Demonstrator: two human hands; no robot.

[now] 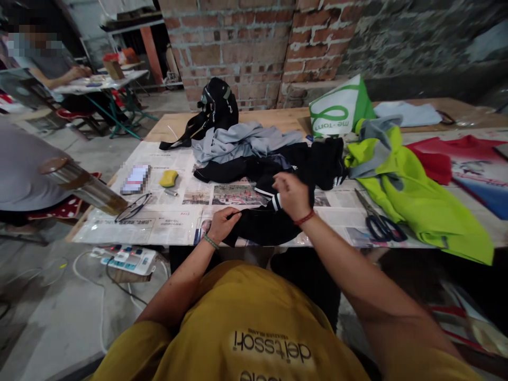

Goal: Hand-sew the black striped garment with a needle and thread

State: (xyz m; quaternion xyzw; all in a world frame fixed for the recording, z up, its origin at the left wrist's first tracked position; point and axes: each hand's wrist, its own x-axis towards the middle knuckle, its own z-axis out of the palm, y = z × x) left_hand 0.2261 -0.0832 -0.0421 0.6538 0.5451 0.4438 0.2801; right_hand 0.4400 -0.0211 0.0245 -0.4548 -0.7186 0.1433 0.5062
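A black garment with white stripes (262,227) lies on the newspaper at the table's front edge. My left hand (223,225) pinches its left end between thumb and fingers. Raised over the garment's right part is my right hand (292,196), its fingers curled together; whatever they hold, if anything, is too small to make out. More black cloth (309,159) and a crumpled grey garment (242,140) lie just beyond. Dark-handled scissors (381,225) rest to the right of my right hand.
To the left are a yellow sponge (169,178), a phone (136,179), glasses (133,207) and a bottle (85,185). A black bag (218,103) and green-white bag (341,108) stand behind; a neon-yellow garment (420,196) overhangs the right edge. A power strip (130,259) sits lower left. People sit at left.
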